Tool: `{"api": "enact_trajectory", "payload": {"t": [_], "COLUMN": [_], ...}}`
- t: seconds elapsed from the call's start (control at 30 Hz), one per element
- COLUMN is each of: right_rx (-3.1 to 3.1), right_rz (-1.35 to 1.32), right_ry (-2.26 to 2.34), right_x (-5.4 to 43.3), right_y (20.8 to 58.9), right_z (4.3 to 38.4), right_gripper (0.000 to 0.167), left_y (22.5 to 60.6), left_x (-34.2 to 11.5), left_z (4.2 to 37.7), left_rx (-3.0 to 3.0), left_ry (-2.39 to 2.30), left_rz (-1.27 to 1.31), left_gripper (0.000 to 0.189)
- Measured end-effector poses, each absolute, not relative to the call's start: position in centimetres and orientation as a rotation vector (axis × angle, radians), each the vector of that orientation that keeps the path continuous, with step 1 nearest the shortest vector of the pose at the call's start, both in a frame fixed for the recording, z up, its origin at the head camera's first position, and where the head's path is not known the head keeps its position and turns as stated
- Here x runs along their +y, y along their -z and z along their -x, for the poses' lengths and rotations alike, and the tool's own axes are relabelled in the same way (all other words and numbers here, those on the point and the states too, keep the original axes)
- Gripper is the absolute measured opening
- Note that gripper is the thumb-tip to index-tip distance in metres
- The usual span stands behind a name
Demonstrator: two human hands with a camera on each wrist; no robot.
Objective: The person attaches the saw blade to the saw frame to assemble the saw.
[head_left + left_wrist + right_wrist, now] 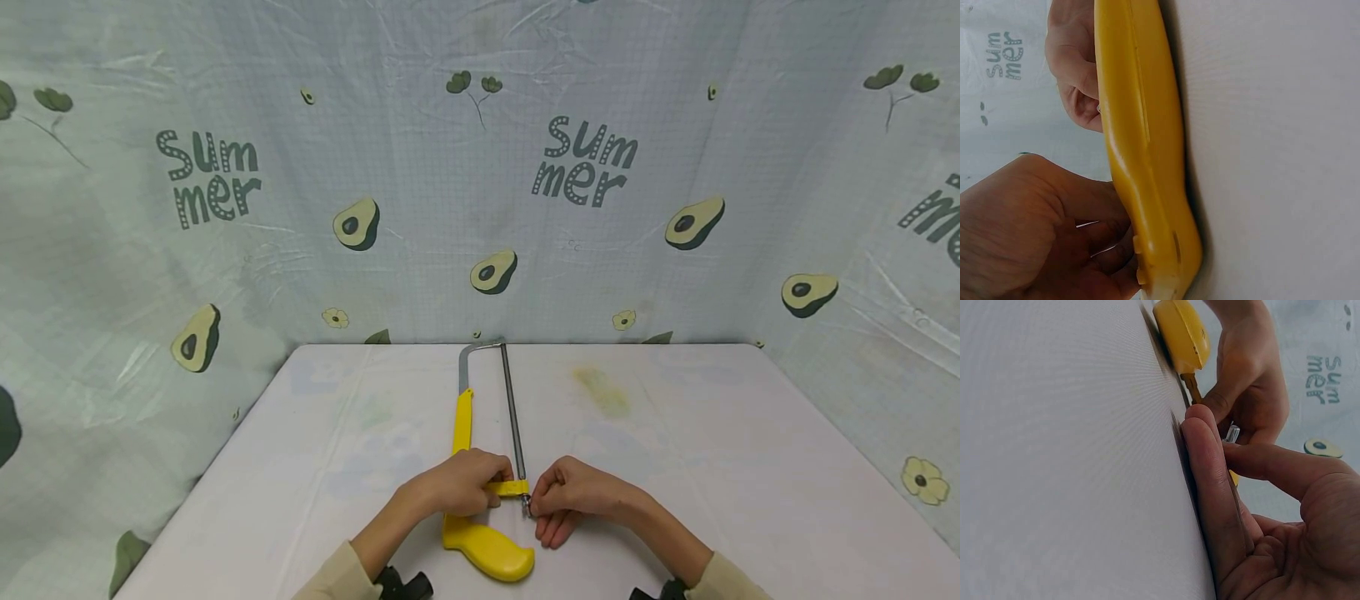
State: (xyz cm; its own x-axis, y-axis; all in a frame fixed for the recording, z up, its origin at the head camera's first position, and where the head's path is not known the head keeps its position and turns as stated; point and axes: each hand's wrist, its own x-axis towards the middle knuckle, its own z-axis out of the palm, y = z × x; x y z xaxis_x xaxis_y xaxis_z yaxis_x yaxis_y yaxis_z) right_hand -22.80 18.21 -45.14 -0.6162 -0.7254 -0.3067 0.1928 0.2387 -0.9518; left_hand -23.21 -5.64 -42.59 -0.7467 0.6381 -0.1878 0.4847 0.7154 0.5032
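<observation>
A hacksaw (491,552) with a yellow handle and grey bow lies on the table, its bow pointing away from me. Its dark, narrow blade (512,400) runs along the right side of the frame. My left hand (467,483) grips the short yellow arm at the blade's near end, fingers curled over it. Just right of that arm, my right hand (576,496) pinches the small metal tension fitting (526,505) between thumb and forefinger. In the right wrist view, the metal end (1232,434) shows by the thumb tip, and the lower fingers (1207,456) lie along the table.
The white table (675,433) bears a yellowish stain (603,392) right of the blade. Behind and at both sides hangs a pale curtain (420,167) printed with avocados and lettering. Black wrist straps (405,583) show at the sleeves.
</observation>
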Motion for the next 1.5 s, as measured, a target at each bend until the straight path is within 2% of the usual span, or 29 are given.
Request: {"api": "enact_trajectory", "payload": {"t": [0.57, 1.07, 1.5], "right_rx": [1.735, 1.782, 1.778], "right_rz": [0.5, 0.486, 0.477], "right_ry": [1.47, 1.47, 1.469], "right_x": [18.4, 18.15, 18.13], "right_y": [45.59, 45.37, 45.34], "right_z": [23.04, 22.85, 22.88], "right_gripper": [0.02, 0.028, 0.028], "left_y": [42.52, 42.55, 42.54], "left_x": [-5.68, -5.68, -5.68], "left_z": [23.18, 23.13, 23.16], "left_rx": [2.57, 2.574, 2.578], "left_ry": [-0.611, -0.61, -0.61], "left_rz": [-0.896, -0.891, -0.911], "left_gripper": [0.019, 0.018, 0.019]}}
